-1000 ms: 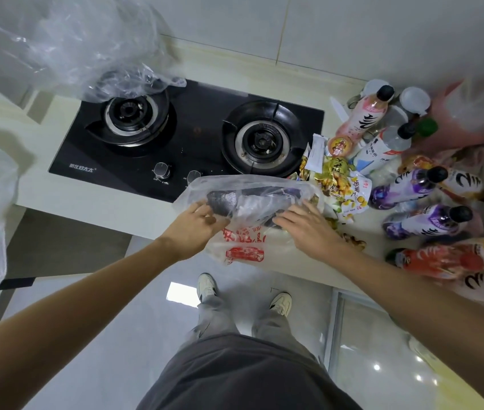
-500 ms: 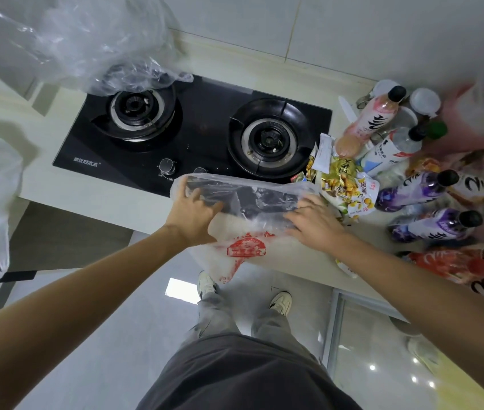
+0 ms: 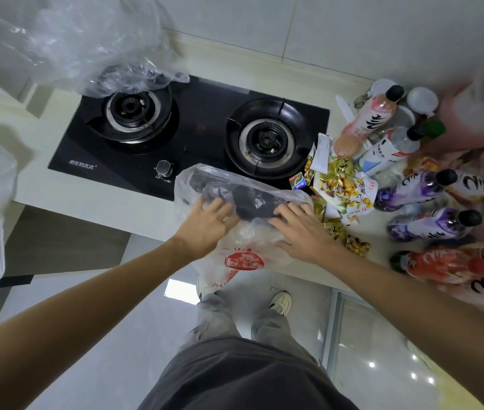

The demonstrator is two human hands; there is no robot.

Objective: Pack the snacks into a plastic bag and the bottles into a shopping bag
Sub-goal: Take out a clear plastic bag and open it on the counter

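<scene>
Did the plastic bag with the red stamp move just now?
Yes. The plastic bag slid away from the person, further onto the black stove, and now hides the second knob beside the left knob.

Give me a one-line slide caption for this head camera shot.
Both hands work open a plastic bag beside snacks and bottles.

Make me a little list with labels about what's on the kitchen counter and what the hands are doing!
place: pale kitchen counter with a black two-burner gas stove
bag: clear plastic bag with a red print, lying at the counter's front edge
left hand: fingers spread on the bag
right hand: fingers on the bag
snacks: yellow snack packets, right of the bag, not packed
bottles: drink bottles with black caps, lying at far right
other: crumpled clear plastic sheet over the left burner
</scene>
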